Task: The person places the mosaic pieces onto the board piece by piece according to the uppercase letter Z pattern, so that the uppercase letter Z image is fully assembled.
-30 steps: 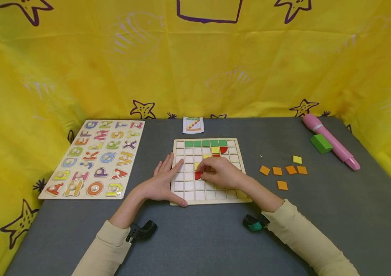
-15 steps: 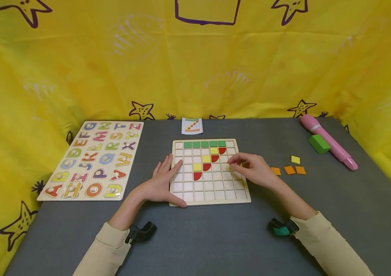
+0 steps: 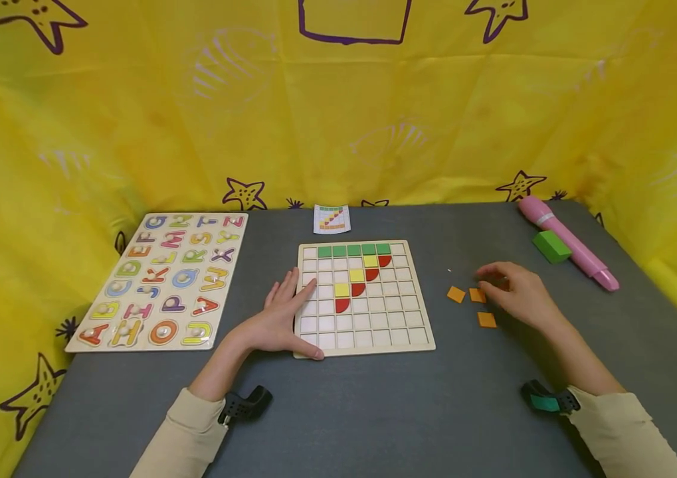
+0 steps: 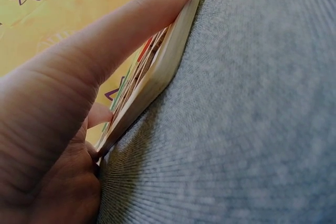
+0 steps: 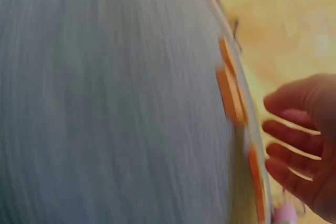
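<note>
A wooden grid board [image 3: 383,318] lies at the middle of the table, with a row of green square tiles [image 3: 354,250] near its top. Yellow square tiles [image 3: 356,275] and red quarter-round tiles [image 3: 358,289] run diagonally below them. My left hand [image 3: 278,318] rests spread along the board's left edge; its thumb [image 4: 142,19] lies straight over the front rim. My right hand [image 3: 520,292], fingers apart and loosely bent, hovers over the orange square tiles [image 3: 486,320] right of the board. Nothing shows between its fingers in the right wrist view, and it hides some tiles.
A small pattern card [image 3: 331,219] lies behind the board. An alphabet peg puzzle [image 3: 161,282] sits at the left. At the back right, a green block [image 3: 551,246] touches a pink microphone-shaped toy [image 3: 577,249]. A yellow curtain [image 3: 326,119] closes off the back.
My right hand has left the red tile on the board and moved right to the loose orange tiles. The left hand has stayed on the board's edge.
</note>
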The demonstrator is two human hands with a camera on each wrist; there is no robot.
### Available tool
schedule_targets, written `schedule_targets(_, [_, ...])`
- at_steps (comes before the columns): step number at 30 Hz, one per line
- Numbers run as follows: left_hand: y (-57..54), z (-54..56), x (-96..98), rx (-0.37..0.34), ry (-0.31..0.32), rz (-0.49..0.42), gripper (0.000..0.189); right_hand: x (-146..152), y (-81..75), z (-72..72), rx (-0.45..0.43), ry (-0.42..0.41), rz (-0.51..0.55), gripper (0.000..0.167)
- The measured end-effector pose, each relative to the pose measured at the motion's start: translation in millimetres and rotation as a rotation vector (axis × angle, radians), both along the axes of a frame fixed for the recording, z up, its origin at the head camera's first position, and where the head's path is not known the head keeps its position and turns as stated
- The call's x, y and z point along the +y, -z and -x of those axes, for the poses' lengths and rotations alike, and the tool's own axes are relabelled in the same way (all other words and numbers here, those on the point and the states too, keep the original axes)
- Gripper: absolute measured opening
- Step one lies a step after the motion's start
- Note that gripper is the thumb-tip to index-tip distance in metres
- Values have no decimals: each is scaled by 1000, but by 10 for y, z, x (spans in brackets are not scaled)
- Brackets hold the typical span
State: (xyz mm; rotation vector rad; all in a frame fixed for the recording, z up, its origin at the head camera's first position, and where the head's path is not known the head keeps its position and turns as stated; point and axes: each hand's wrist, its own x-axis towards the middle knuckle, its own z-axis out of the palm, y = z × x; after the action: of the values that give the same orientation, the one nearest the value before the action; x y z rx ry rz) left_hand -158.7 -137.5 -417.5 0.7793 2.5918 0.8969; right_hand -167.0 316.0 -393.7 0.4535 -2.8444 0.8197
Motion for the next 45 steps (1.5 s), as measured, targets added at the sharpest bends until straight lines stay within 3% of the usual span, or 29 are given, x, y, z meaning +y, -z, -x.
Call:
schedule_targets(3, [4, -2, -9, 5, -2, -5, 127, 226, 9, 19, 38, 58, -44, 21])
schedule_targets(9, [5, -10, -24, 8, -4, -10, 127, 457, 18, 80, -48, 126, -72, 29])
schedule_targets(16, [16, -11, -21, 0, 1, -11, 126, 450, 9, 104, -93, 155, -72, 29])
schedule_targets(27, [11, -26, -21, -7, -1, -10, 126, 349, 3, 119, -77, 183, -62, 34])
schedule_targets(37, [8, -14, -17, -11, 2, -8, 127, -47, -118, 127, -150, 147, 80, 39])
schedule_targets(45, [-2, 10, -6, -21, 5, 2, 126, -674, -111, 130, -227, 24, 205, 30])
